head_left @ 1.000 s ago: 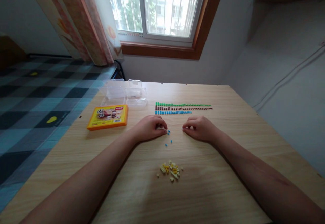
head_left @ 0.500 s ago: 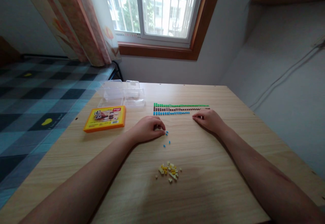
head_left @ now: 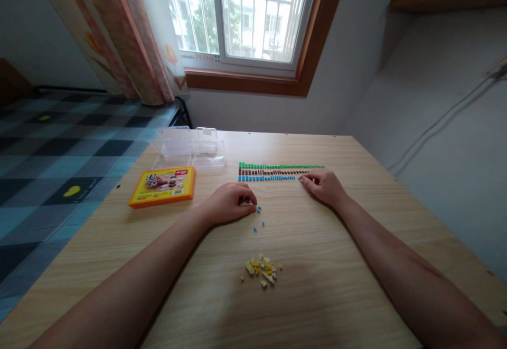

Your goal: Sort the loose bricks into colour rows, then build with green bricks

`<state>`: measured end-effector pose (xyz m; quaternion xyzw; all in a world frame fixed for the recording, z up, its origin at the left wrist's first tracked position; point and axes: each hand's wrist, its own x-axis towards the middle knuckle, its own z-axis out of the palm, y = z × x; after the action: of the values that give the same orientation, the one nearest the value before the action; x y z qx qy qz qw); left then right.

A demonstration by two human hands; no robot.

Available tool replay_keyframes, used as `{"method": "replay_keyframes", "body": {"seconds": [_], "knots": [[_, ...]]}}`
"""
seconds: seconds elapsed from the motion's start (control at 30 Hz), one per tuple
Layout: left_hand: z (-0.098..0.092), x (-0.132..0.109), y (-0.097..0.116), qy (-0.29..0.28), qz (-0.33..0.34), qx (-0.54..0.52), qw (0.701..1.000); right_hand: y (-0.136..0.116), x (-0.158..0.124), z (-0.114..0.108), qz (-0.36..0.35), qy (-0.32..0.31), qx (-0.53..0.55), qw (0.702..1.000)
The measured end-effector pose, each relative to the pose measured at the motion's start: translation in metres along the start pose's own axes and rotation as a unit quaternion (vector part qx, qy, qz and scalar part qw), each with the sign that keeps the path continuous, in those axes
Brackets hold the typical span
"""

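Since blue brick (head_left: 300, 178) looks tiny, light, stiff, pinch opposite sides; right hand (head_left: 326, 186) grip apparently closed on it, beside right end of blue row (head_left: 244, 179); left hand (head_left: 229, 202) near loose blue bricks (head_left: 259, 208), its grip unclear.

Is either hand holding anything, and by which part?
The right hand has a small blue piece at its fingertips; whether or where it is gripped cannot be told. The left hand shows nothing held.
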<state>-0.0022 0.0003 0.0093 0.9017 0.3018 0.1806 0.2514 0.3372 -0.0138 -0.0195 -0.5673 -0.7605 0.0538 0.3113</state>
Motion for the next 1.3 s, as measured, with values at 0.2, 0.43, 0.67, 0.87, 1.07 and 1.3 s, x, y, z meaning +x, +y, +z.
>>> {"method": "replay_keyframes", "body": {"seconds": [0.2,0.43,0.67,0.87,1.07,1.3], "knots": [[0.0,0.0,-0.001,-0.003,-0.001,0.004,1.0,-0.005,0.001,0.004,0.028,-0.004,-0.055,0.998],[0.0,0.001,-0.002,-0.006,-0.001,0.005,1.0,-0.016,0.0,0.011,0.062,-0.001,-0.08,0.995],[0.001,0.0,-0.002,-0.004,-0.001,0.002,1.0,-0.012,0.001,0.011,0.057,0.03,-0.024,0.998],[0.001,0.001,-0.002,-0.009,-0.001,0.004,1.0,-0.013,0.002,0.011,0.052,0.011,-0.035,0.998],[0.001,0.001,-0.002,-0.006,-0.004,0.003,1.0,-0.013,0.001,0.011,0.055,0.013,-0.035,0.998],[0.0,0.001,-0.002,-0.008,-0.005,-0.004,1.0,-0.013,0.001,0.011,0.054,0.004,-0.042,0.998]]}}
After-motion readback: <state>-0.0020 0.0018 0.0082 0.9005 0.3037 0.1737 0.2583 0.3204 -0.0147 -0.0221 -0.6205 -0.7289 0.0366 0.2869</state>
